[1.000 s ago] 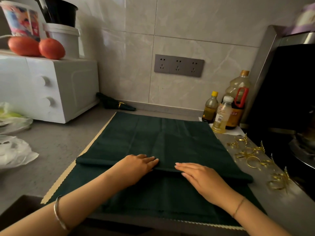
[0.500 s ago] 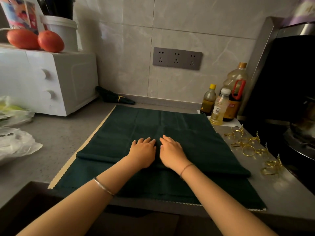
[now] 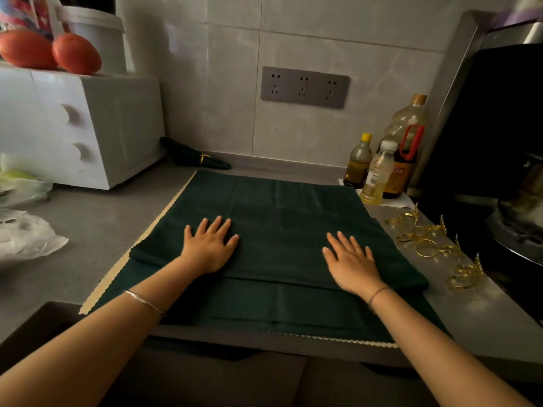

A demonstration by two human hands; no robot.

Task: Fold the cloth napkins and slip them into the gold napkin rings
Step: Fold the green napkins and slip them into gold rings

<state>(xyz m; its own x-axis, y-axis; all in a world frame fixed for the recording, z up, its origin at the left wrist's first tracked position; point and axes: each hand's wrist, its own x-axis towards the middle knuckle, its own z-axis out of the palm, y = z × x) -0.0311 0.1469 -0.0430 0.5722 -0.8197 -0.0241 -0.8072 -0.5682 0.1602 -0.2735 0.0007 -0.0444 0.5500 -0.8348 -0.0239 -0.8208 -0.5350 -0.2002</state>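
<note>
On the grey counter [image 3: 88, 230] the dark green napkin [image 3: 279, 207] lies flat w/ a fold across the middle. On my feed both hands are palm-down on it, well apart: left hand [image 3: 210, 248] & right hand [image 3: 351, 261], fingers straight, spread wide, gripping nothing. Gold napkin rings [image 3: 411, 237] sit just right of the cloth.

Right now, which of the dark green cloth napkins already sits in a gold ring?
The bundled dark green napkin by the back wall: a gold ring circles it. The flat green napkins under the left hand and right hand have none.
</note>
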